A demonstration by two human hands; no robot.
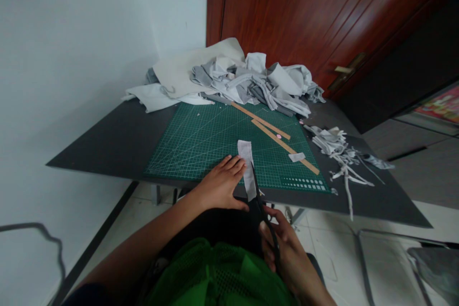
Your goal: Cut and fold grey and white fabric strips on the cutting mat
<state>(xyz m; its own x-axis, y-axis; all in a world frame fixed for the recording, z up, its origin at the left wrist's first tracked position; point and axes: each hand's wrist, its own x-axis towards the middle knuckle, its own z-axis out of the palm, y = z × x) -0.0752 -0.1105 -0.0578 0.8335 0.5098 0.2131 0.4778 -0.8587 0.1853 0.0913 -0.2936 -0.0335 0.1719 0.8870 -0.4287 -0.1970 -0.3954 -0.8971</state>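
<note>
My left hand (221, 185) lies flat on the green cutting mat (186, 146), its fingertips pressing on a narrow strip of light grey fabric (245, 149). At the mat's near edge, my right hand (283, 244) is closed around the handles of black scissors (257, 203). The scissor blades point away from me and lie along the strip's right side. How far apart the blades are is hard to make out. The strip's near end reaches the table edge close to the scissors.
Grey and white fabric pieces (251, 81) are heaped at the back. Two wooden rulers (287, 148) lie on the mat's right side, with a small fabric scrap (297, 157) on one. More scraps (332, 143) lie on the dark table (107, 148) at right. A chair (390, 267) stands lower right.
</note>
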